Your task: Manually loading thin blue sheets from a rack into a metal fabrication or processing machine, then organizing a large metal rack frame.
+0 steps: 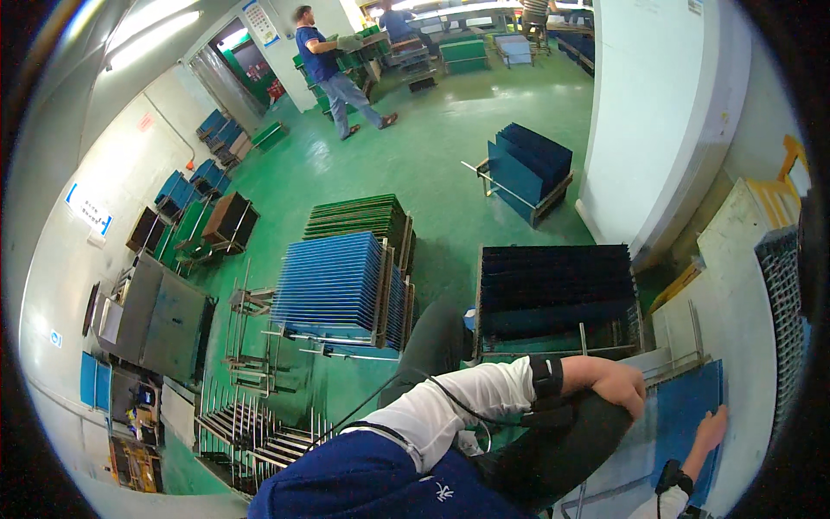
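Observation:
My right hand point(712, 429) comes in from the lower right and grips the right edge of a flat blue panel point(687, 406). The panel leans beside the pale wall and rack rail. Above my bent knee, in dark trousers point(571, 450), hangs my left hand point(618, 387), its wrist bent downward near the panel's left side. Its fingers are mostly hidden, so I cannot make out whether it touches the panel. In front of me stands a metal rack of dark blue panels point(553, 294), set upright in rows.
To the left are a rack of bright blue panels point(324, 281), green panels point(354, 216) behind it, and bare metal racks point(259, 432). Another panel rack point(527, 169) stands farther off beside a white pillar point(640, 112). A person point(324, 69) walks at the back, carrying something.

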### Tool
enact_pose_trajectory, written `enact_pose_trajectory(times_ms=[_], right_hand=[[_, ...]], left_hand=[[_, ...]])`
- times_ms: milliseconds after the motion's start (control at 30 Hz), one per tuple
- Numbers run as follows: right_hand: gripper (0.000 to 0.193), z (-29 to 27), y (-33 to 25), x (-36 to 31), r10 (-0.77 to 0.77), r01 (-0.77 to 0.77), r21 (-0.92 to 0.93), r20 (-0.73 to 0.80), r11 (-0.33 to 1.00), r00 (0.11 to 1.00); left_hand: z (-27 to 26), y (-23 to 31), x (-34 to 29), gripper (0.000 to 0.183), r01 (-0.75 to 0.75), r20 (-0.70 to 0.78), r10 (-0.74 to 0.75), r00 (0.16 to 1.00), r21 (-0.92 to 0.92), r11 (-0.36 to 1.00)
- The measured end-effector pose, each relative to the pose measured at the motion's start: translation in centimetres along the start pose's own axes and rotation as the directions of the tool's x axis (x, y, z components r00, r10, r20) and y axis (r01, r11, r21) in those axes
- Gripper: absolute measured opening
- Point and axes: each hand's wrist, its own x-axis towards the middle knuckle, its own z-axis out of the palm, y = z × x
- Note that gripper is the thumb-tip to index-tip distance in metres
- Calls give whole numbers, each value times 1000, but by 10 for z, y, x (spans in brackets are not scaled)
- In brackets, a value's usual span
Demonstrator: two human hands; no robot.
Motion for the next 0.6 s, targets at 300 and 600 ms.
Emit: enact_pose_trajectory(times_ms=[300,600], right_hand=[[44,-12,-11,8,49,-26,-122,186,992,981],[41,-8,-2,13,-9,25,-130,125,991,992]], left_hand=[[-1,-15,3,28,-12,-18,12,1000,17,1000],[3,-44,25,27,-17,-35,19,999,47,999]])
